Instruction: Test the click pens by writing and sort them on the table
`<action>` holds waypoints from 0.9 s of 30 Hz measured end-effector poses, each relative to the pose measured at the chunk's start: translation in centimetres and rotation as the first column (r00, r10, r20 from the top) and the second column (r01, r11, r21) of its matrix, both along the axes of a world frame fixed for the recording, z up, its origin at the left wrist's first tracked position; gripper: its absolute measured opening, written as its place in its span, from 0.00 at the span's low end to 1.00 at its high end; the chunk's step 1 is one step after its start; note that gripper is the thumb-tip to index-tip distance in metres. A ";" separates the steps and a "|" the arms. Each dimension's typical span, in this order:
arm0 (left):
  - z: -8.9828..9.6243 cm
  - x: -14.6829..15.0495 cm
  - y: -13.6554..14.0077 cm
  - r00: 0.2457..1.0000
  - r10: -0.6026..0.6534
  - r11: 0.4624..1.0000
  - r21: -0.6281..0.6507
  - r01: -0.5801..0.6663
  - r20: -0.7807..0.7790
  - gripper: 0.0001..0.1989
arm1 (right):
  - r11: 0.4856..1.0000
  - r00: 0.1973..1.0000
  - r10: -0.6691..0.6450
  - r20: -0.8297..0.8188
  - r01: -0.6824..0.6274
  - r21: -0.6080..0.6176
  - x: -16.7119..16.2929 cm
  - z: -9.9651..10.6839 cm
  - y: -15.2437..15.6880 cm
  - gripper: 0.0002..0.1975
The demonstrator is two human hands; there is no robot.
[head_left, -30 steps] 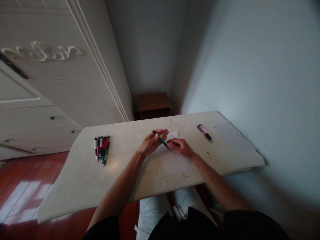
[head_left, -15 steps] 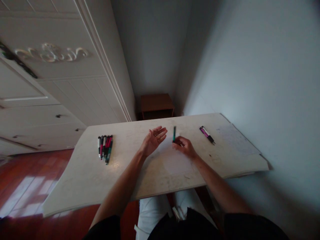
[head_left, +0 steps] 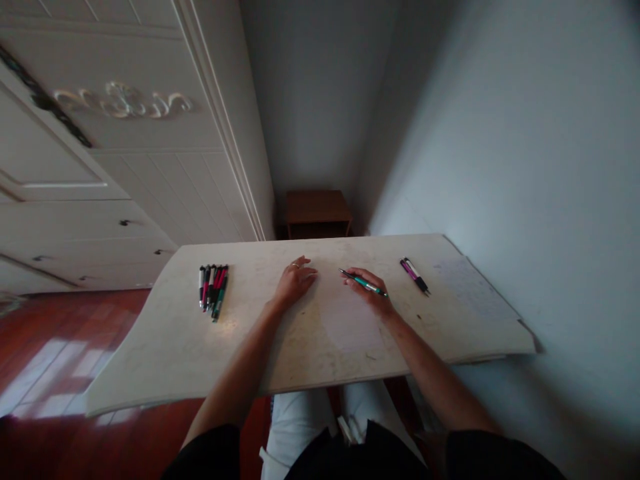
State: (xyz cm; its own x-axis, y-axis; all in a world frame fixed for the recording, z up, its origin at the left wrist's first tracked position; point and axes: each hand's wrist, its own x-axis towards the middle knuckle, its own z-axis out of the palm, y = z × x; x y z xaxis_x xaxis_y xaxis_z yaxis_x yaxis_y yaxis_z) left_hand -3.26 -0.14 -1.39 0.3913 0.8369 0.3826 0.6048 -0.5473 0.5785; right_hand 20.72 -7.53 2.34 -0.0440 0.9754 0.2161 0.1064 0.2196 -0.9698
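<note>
A green pen (head_left: pixel 369 285) with dark ends is held in the fingers of my right hand (head_left: pixel 374 293), its tip pointing up and left over a sheet of paper (head_left: pixel 350 323). Left of the paper, my left hand (head_left: pixel 295 283) rests palm down on the white table, fingers stretched and a ring on one of them; it holds nothing. Several pens (head_left: pixel 213 290) in black, white, pink and green lie side by side on the table's left part. To the right of my right hand, two pens (head_left: pixel 414 275), one of them purple, lie close together.
The white table (head_left: pixel 165 347) has a worn, stained top. Another written-on sheet (head_left: pixel 475 287) lies at its right edge. A white cabinet (head_left: pixel 210 193) stands at the left, a grey-blue wall (head_left: pixel 525 167) at the right, and a small brown table (head_left: pixel 319 207) behind.
The green pen has turned from upright to slanting across my right hand. My left hand has turned from palm up to palm down and moved slightly left.
</note>
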 end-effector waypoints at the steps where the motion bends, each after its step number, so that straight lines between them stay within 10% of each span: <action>1: 0.1 0.0 -0.1 0.999 -0.004 1.000 0.009 0.004 -0.041 0.11 | 1.000 1.000 0.011 0.027 -0.011 -0.005 0.0 0.2 0.2 0.18; 12: 0.8 0.7 -0.8 0.986 0.023 0.996 0.092 -0.008 -0.163 0.12 | 0.995 0.967 0.046 0.250 -0.023 -0.097 -2.1 0.5 4.5 0.12; 27: 1.2 0.2 0.1 0.998 0.024 0.998 -0.049 -0.027 -0.065 0.09 | 0.997 0.900 -0.023 0.436 -0.012 0.077 -4.0 -1.8 4.0 0.13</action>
State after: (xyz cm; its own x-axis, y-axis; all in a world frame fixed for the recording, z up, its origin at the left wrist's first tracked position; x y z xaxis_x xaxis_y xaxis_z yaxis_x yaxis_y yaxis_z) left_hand -3.08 -0.06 -0.16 0.3919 0.8643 0.3152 0.6549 -0.5027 0.5642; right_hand 16.69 -3.52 0.55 -0.1455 0.9574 0.2496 0.5163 0.2887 -0.8063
